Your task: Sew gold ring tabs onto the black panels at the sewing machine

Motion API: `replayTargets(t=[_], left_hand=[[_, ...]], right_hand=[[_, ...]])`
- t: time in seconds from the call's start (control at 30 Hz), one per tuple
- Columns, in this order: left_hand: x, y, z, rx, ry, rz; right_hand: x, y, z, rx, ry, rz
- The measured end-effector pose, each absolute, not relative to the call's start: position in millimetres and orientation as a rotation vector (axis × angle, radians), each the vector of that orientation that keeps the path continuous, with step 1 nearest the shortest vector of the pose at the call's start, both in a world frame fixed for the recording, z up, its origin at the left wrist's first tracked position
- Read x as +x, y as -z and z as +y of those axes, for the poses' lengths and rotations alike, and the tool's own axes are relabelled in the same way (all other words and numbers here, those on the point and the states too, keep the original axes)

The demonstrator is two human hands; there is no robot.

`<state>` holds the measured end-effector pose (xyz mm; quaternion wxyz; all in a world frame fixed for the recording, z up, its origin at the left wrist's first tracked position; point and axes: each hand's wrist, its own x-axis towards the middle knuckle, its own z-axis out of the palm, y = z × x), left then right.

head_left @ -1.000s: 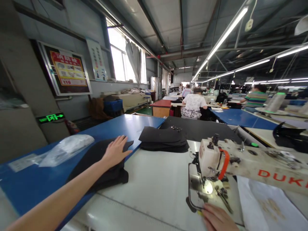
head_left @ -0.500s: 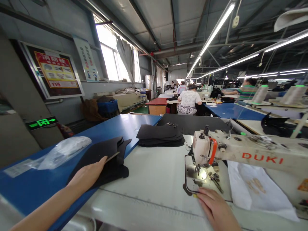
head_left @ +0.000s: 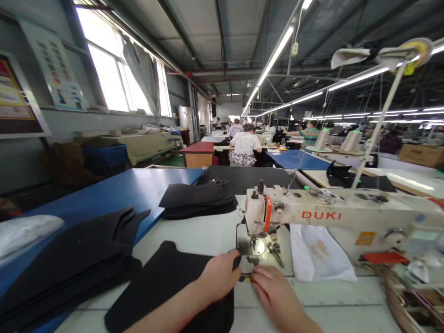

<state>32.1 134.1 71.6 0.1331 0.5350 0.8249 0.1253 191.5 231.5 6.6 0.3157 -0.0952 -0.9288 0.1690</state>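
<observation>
My left hand point(head_left: 222, 274) is closed on the edge of a black fabric panel point(head_left: 166, 273), just left of the sewing machine's needle plate point(head_left: 248, 266). The panel lies across the pale table, partly under my left forearm. My right hand point(head_left: 272, 291) rests at the front edge of the plate, its fingers stretched out and close together below the needle. The white sewing machine point(head_left: 347, 210) marked DUKI stands to the right. A dark patch shows on the plate by my right fingertips, too small to name.
Black panels point(head_left: 79, 259) are stacked at the left, and another black stack point(head_left: 199, 199) lies behind. A white cloth point(head_left: 319, 254) sits under the machine arm. A plastic bag point(head_left: 27, 233) lies on the blue table point(head_left: 138, 185). A person point(head_left: 245, 145) sits ahead, back turned.
My left hand has come from the left stack to the needle plate, bringing a black panel. My right hand stays by the plate. The view has turned right.
</observation>
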Motion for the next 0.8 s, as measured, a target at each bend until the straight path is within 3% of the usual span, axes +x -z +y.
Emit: replayTargets(t=[0.2,0.3,0.5,0.8], left_hand=[[26,-58,126,1.472,-0.731,2.259],[20,-51,107,1.699,-0.816,2.292],[14,-33,95,2.120,-0.387,2.190],[17,-22,115,2.204,-0.368,2.221]], right_hand=[[190,-7,233,-0.240,-0.455,-2.468],[189,-6,232,-0.243,-0.466,-2.464],[191,-20,242,-0.396,-0.486,-2.479],[194,-66,330,-0.972,-0.299,-2.602]])
